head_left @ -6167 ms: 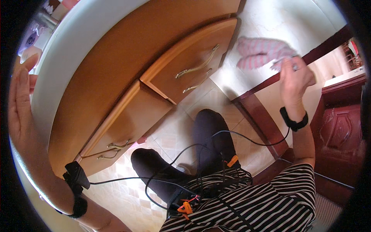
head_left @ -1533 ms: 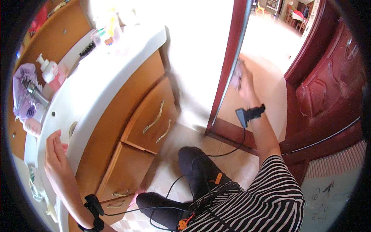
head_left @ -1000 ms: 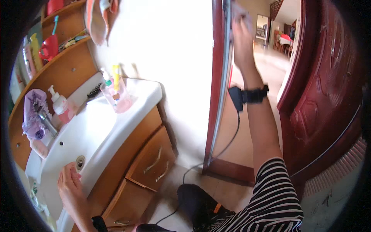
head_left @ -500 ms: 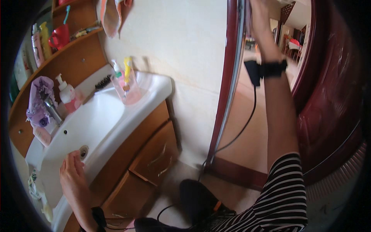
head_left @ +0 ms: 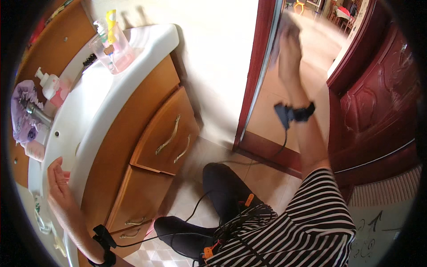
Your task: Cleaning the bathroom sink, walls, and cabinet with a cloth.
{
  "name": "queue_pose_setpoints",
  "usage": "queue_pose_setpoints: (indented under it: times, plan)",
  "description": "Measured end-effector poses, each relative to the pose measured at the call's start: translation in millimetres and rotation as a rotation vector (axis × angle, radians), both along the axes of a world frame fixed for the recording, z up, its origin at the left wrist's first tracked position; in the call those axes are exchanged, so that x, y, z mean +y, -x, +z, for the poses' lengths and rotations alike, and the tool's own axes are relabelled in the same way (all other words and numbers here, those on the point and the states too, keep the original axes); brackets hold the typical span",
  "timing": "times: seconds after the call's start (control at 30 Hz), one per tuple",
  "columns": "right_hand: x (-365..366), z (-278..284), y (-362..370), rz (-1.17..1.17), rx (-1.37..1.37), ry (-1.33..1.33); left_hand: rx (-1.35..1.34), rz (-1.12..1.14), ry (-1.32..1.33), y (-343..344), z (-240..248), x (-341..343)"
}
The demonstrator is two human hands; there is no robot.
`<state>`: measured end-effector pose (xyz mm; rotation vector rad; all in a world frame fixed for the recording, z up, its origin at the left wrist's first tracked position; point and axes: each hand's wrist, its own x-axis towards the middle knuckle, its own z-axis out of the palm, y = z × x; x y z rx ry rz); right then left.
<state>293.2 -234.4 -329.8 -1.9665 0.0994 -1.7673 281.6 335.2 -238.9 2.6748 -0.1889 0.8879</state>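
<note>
My right hand [head_left: 290,55] is raised at the dark red door frame [head_left: 254,62], its fingers blurred and bent. Along its left side shows a thin, pale purplish cloth [head_left: 276,48], held against the frame's inner edge. My left hand [head_left: 58,180] hangs loosely over the front part of the white washbasin [head_left: 95,129], fingers slightly bent with nothing visible in them. A black strap with a cable sits on each wrist.
On the basin stand a clear pink cup [head_left: 116,55] with brushes and tubes, a pump bottle [head_left: 52,89] and a metal tap [head_left: 39,113] with a purple cover. Below is a wooden cabinet [head_left: 164,129]. A dark red door [head_left: 378,102] stands at the right.
My right hand has come down along the door frame with the cloth. My view has tilted lower, showing more of the cabinet and my legs. The left hand stays over the basin.
</note>
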Motion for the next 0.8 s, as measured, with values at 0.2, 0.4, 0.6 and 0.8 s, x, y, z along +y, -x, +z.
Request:
queue_pose_setpoints:
  times: [0.2, 0.4, 0.6, 0.8]
  plan:
    - [4, -247, 19, 0.686, 0.211, -1.091, -0.029, -0.059, -0.074, -11, -6, 19]
    - [43, -343, 18, 0.618, 0.156, -1.287, 0.120, -0.022, -0.039, -18, -3, 40]
    - [30, -428, 18, 0.637, 0.294, -1.694, 0.144, 0.029, 0.144, -12, -4, 46]
    - [18, -567, 10, 0.474, 0.306, -1.674, -0.027, 0.023, -0.014, -10, -1, 34]
